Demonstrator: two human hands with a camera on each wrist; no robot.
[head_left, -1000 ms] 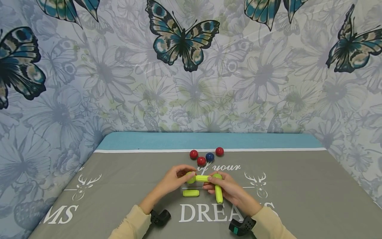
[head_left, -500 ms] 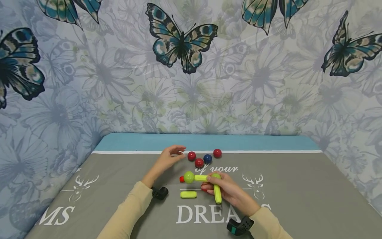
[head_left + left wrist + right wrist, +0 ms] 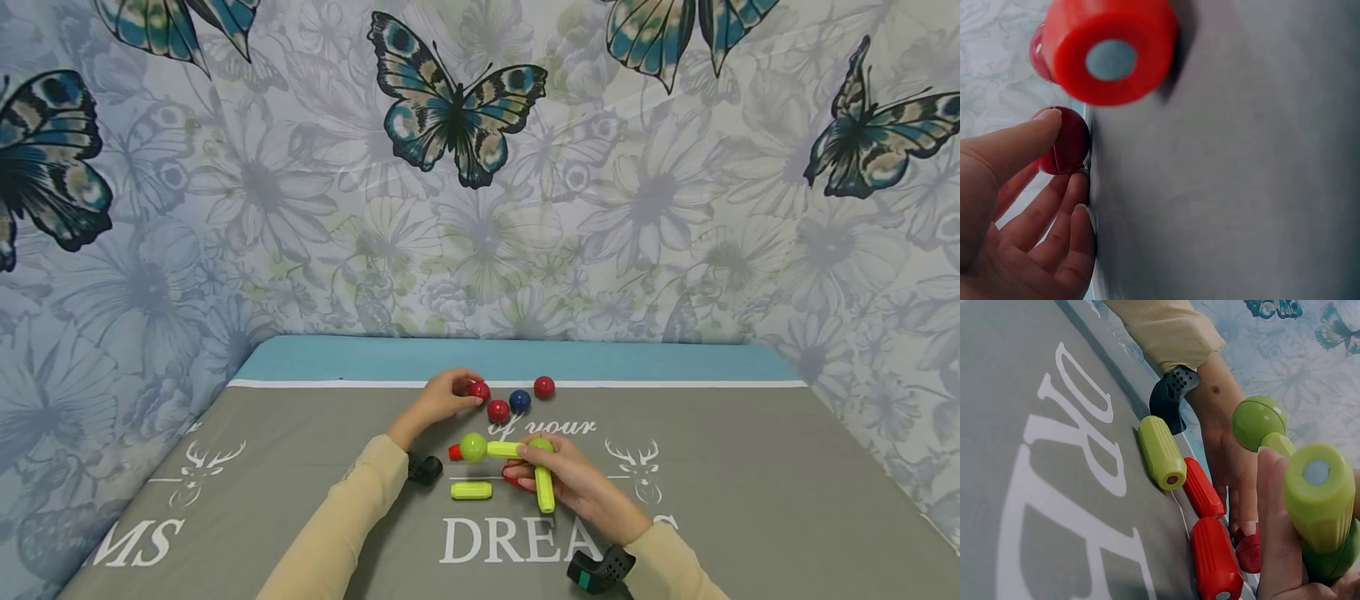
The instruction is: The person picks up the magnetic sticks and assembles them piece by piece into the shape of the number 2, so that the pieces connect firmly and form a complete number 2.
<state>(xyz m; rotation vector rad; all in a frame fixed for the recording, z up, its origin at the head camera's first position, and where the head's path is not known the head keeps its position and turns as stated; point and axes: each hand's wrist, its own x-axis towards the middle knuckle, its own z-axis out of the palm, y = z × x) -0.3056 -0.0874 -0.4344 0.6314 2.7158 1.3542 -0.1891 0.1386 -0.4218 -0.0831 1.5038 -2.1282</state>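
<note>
In the head view my left hand [image 3: 442, 400] pinches a red ball [image 3: 480, 391] at the far side of the table; the left wrist view shows thumb and fingers around that red ball [image 3: 1074, 145]. My right hand [image 3: 581, 483] grips a joined piece of yellow-green magnetic rods and green balls. One rod [image 3: 545, 492] of it points toward me, another [image 3: 502, 449] runs left to a green ball [image 3: 473, 447]. The right wrist view shows the near rod's [image 3: 1319, 494] end with a pale disc. Fingers partly hide the second green ball [image 3: 1335, 556].
A loose yellow-green rod [image 3: 471, 491] lies in front of the hands. Two red rods, one nearer [image 3: 1216, 559] and one farther [image 3: 1202, 487], lie beside it. Another red ball [image 3: 498, 411], a blue ball [image 3: 520, 402] and a third red ball [image 3: 544, 387] sit beyond my right hand.
My left hand has let go of the joined piece's left green ball, reached away to the far balls and taken hold of the leftmost red ball. My right hand keeps its grip, nearly still.
</note>
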